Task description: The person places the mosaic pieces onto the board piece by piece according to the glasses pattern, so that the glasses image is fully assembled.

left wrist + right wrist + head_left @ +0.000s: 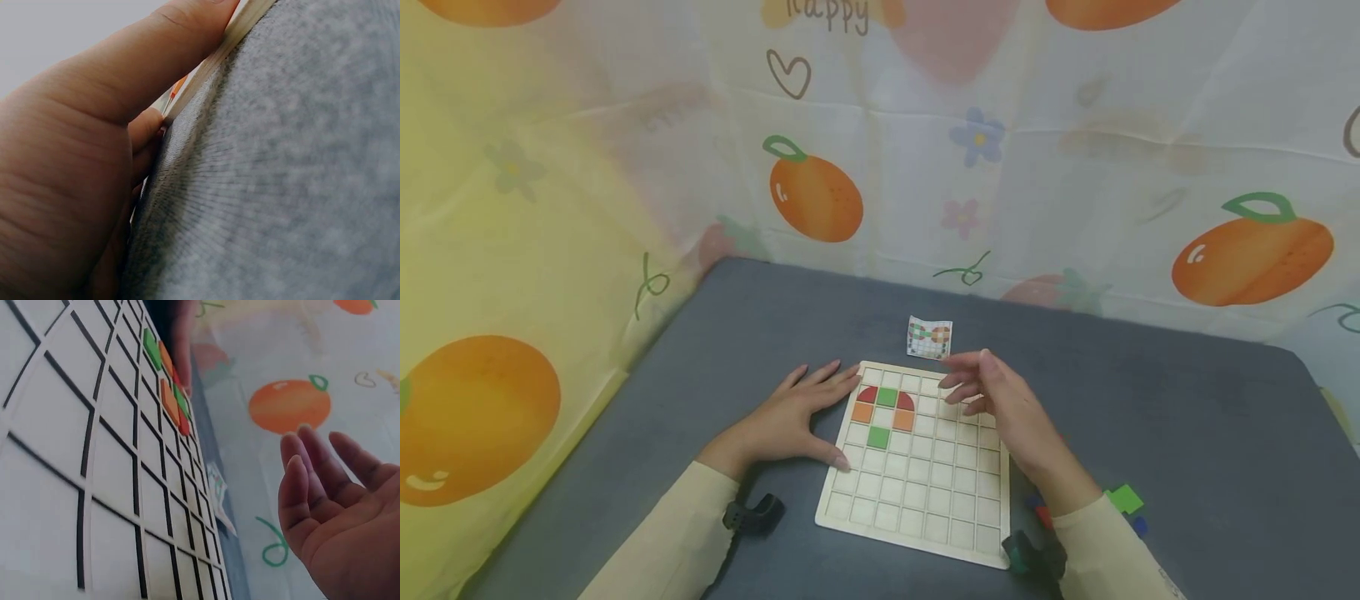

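A pale wooden grid board [917, 500] lies on the grey table. Toward its upper left sit two red quarter-round tiles [906, 402], two green square tiles [878, 437] and two orange square tiles [903, 420], round one bare cell. My left hand [790, 421] rests at the board's left edge with fingers spread; in the left wrist view its thumb [169, 37] touches the wooden rim. Over the board's upper right my right hand [1007, 412] is raised, fingers loosely bent, and the right wrist view shows nothing held in it.
Just beyond the board's far edge lies a small printed pattern card [929, 337]. Loose pieces lie by the right forearm, among them a green one [1125, 499], a blue one [1140, 526] and a red one [1044, 517]. A fruit-print cloth [910, 167] hangs behind the table.
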Tool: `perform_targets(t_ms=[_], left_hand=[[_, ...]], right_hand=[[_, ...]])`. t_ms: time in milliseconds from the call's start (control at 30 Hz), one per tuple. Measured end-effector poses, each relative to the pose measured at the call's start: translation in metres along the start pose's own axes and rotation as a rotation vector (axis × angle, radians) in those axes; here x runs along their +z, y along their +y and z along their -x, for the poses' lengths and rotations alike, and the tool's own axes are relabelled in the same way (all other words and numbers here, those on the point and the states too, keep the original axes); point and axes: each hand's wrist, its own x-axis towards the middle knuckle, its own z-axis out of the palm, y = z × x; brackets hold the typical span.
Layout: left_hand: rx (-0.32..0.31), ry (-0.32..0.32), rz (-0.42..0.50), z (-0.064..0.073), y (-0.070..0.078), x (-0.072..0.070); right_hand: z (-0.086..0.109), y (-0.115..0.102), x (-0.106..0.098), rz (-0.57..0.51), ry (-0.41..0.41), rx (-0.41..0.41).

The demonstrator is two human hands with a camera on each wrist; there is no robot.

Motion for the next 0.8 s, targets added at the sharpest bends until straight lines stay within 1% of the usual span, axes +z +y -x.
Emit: perform_targets(t_ms=[133,200,300,400,667,733,800], left_hand=[[-0.016,-0.011,0.002,0.0,-0.001,0.0],[-0.014,-0.013,0.003,0.0,-0.001,0.0],[-0.009,-0.014,0.003,0.0,-0.002,0.0],[-0.009,-0.013,0.006,0.0,-0.002,0.0],[-0.011,-0.01,0.003,0.0,-0.001,0.0],[-0.011,-0.01,0.001,0.0,-0.001,0.0],[-0.01,-0.011,0.002,0.0,-0.001,0.0]], right_hand=[[0.011,0.001,-0.012,-0.05,0.004,-0.065],[0.016,0.004,-0.018,-0.06,0.008,-0.094],[0.025,0.008,-0.027,-0.07,0.026,-0.108],[0.033,0.013,-0.036,-0.042,0.064,-0.089],[0.045,0.035,-0.058,0.064,0.21,-0.025],[0.046,0.041,-0.063,0.12,0.228,0.01],[0.047,0.045,-0.067,0.176,0.23,0.062]])
